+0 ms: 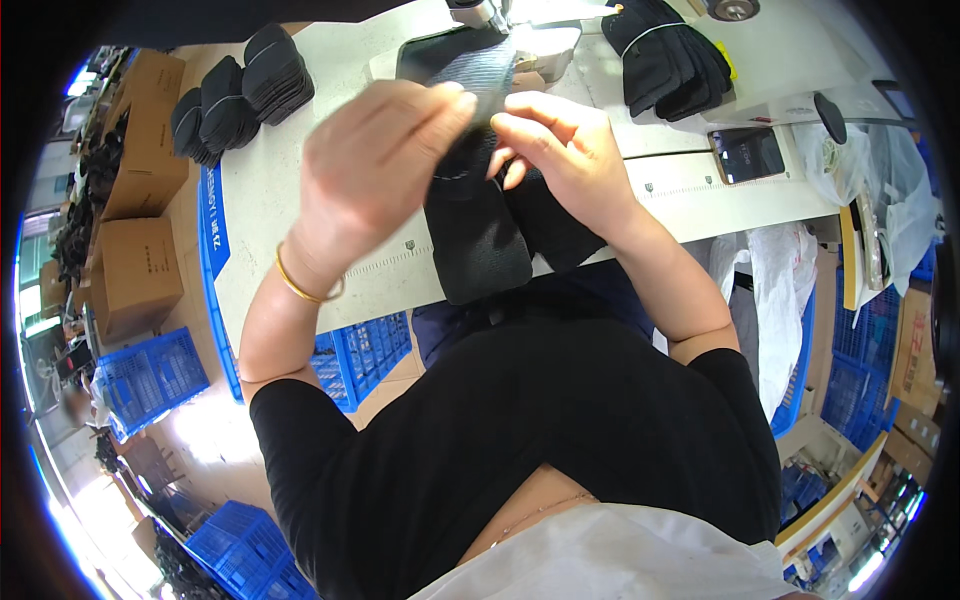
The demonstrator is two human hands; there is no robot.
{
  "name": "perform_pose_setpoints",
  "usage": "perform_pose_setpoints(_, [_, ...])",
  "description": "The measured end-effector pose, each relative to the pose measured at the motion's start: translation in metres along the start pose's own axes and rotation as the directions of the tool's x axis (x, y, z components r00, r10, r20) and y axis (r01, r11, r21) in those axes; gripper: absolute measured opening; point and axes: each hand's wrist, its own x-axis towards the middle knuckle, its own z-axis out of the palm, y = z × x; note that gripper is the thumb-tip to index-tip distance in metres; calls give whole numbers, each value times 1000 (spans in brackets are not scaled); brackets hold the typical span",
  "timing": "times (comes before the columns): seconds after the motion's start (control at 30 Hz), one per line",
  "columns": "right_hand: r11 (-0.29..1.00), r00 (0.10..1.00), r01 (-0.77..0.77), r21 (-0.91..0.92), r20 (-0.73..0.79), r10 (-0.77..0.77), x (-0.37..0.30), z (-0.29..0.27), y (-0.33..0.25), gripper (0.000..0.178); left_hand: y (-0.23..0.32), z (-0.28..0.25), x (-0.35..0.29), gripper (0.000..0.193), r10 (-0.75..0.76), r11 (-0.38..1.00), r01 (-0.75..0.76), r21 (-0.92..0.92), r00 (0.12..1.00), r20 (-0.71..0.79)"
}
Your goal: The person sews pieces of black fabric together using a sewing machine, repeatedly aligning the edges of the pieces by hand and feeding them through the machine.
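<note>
A long black fabric piece (480, 245) runs from under the sewing machine head (478, 14) down over the table's near edge. My left hand (375, 165), blurred by motion, has its fingers pinched together over the upper part of this piece. At its right edge, my right hand (570, 155) is closed, with thumb and forefinger pressed together and the other fingers curled; the exact grip is partly hidden. A second black fabric piece (553, 225) lies under my right hand, beside the long one.
Tied stacks of black pieces (270, 75) lie at the table's far left, and another bundle (665, 60) lies far right. A phone (748, 155) rests near clear plastic bags (850, 165). Blue crates (362, 355) and cardboard boxes (135, 275) stand around the white table (270, 225).
</note>
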Motion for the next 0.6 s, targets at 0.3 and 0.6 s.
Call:
perform_pose_setpoints(0.3, [1000, 999, -5, 28, -34, 6, -18, 11, -11, 17, 34, 17, 3, 42, 36, 991, -26, 132, 997, -73])
perform_pose_setpoints(0.6, [999, 998, 51, 5, -26, -51, -13, 3, -14, 18, 26, 34, 16, 48, 31, 980, -4, 197, 990, -134])
